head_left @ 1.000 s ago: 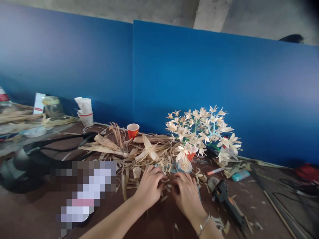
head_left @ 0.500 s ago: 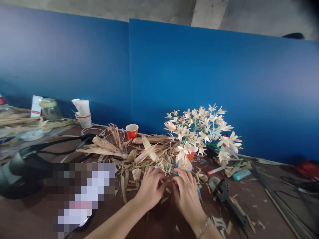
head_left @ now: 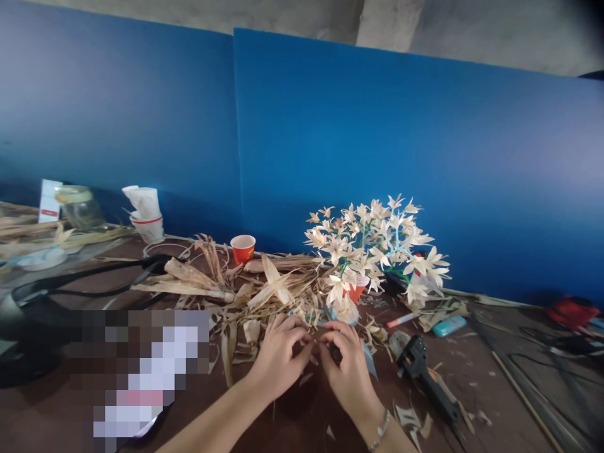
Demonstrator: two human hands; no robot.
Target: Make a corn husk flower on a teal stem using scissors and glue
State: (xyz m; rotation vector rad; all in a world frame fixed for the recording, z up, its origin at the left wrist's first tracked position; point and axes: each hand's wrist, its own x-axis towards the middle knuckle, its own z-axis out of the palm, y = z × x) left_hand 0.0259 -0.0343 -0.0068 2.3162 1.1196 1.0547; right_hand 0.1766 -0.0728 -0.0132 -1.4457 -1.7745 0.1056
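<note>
My left hand [head_left: 284,351] and my right hand [head_left: 346,360] are close together over the brown table. On each, the thumb and fingertips come together in a pinch. Whatever sits between the fingertips is too small to make out. Just beyond the hands lies a heap of dried corn husks [head_left: 302,283], with a large pale husk piece [head_left: 276,283] on top. A bunch of cream husk flowers [head_left: 377,245] stands in a red paper cup [head_left: 357,288] behind my right hand. A bit of blue material [head_left: 370,362] shows beside the right hand's fingers.
To the right lie a black glue gun [head_left: 427,380], a marker [head_left: 402,319] and a turquoise packet [head_left: 450,325]. Another red paper cup [head_left: 243,250] stands at the back. Left are a white cup with tissue [head_left: 147,226], a glass jar [head_left: 82,207], a black strapped object [head_left: 33,333] and a blurred-out item [head_left: 155,371].
The view has shifted slightly, so things sit a little further left. My right thumb has drawn in toward its fingertips, and both hands now pinch more closely.
</note>
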